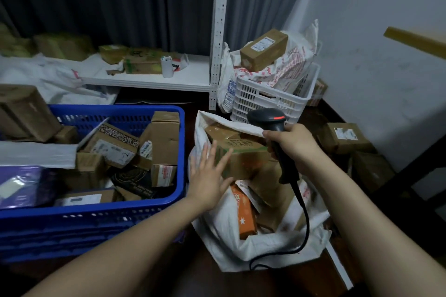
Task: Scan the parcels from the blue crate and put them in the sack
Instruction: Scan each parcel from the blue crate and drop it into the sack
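The blue crate (101, 214) stands at the left, filled with several cardboard parcels (113, 149). Right of it the white sack (241, 246) lies open on the floor, holding several boxes, among them an orange one (246, 217). A brown box with a green stripe (248, 159) rests on top of the sack's load. My left hand (210, 176) is flat and spread, its fingers against that box's left side. My right hand (294, 144) grips the black barcode scanner (275, 125) over the sack; its cable (301, 219) trails down across the sack.
A white crate (255, 101) with printed bags and a brown box (264, 49) on top stands behind the sack. A white shelf rack (154, 79) holds more parcels at the back. Loose boxes (342, 136) sit by the right wall. A dark table leg (415, 176) runs at right.
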